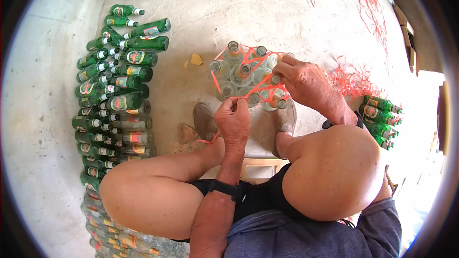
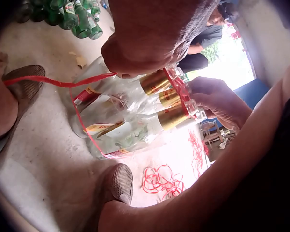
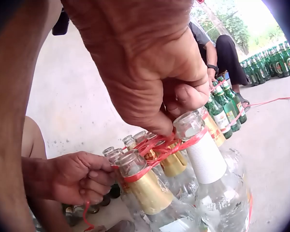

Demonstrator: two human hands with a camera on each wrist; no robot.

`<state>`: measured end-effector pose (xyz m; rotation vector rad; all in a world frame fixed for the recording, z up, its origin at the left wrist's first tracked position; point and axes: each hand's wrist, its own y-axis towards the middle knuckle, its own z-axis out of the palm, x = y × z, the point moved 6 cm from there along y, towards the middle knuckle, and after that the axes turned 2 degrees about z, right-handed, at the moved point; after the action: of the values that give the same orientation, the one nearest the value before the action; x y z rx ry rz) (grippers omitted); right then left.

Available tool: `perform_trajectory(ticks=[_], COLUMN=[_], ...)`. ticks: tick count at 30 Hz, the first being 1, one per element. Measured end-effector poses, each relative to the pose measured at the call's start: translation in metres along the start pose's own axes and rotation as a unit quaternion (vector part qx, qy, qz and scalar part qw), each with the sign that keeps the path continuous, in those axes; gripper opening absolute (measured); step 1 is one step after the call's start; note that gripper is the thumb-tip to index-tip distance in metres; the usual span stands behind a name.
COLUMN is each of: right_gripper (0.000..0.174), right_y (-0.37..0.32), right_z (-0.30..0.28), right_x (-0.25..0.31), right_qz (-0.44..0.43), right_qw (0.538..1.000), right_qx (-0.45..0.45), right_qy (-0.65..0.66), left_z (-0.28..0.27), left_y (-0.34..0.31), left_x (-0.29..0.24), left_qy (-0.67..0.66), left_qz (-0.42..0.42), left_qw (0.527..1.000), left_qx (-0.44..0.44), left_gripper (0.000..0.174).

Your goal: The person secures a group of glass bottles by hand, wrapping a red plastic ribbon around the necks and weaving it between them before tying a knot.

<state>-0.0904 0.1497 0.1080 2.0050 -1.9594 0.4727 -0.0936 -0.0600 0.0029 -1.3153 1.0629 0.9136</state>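
Note:
A bundle of clear glass bottles [image 1: 240,77] stands upright on the floor between the feet. Red plastic strapping [image 1: 252,57] zigzags around the necks, and in the left wrist view a red strip [image 2: 82,126] also circles the bodies lower down. At the near side, my left hand [image 1: 233,123] pinches the strip with thumb and curled fingers; a loose tail hangs below it in the right wrist view. Over the right side of the necks is my right hand [image 1: 306,82], its fingertips pinching the strapping beside a bottle mouth [image 3: 189,124]. Its palm hides part of the bundle.
Rows of green bottles [image 1: 136,58] lie stacked along the left wall. Tangled red strapping [image 1: 351,79] lies to the right, near a bundle of green bottles [image 1: 380,114]. Another person [image 3: 225,63] sits ahead beside a tied green-bottle bundle [image 3: 225,108].

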Motion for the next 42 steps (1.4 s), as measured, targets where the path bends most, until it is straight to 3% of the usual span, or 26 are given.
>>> perform_trajectory(ticks=[12, 15, 19, 39, 42], right_gripper=[0.020, 0.017, 0.022, 0.022, 0.030], right_y=[0.001, -0.002, -0.008, -0.012, -0.013], right_z=[0.001, 0.003, 0.001, 0.006, 0.006], right_x=[-0.011, -0.008, -0.005, 0.008, 0.008], right_qz=[-0.008, -0.032, -0.034, -0.029, -0.031], right_qw=[0.998, 0.999, 0.999, 0.997, 0.998], right_qx=[0.049, -0.010, -0.018, -0.064, -0.049], right_qy=[0.047, 0.002, 0.028, 0.014, 0.025], left_z=[-0.020, -0.022, -0.025, -0.040, -0.041], left_y=[0.002, 0.003, 0.003, 0.007, 0.009], left_x=[-0.004, -0.003, -0.004, -0.011, -0.013], left_qy=[0.099, 0.105, 0.108, 0.129, 0.125], left_qz=[0.073, 0.069, 0.036, 0.132, 0.134], left_qw=[0.992, 0.991, 0.993, 0.981, 0.982], left_qx=[-0.040, -0.047, -0.033, -0.053, -0.051], left_gripper=[0.017, 0.017, 0.017, 0.014, 0.014])
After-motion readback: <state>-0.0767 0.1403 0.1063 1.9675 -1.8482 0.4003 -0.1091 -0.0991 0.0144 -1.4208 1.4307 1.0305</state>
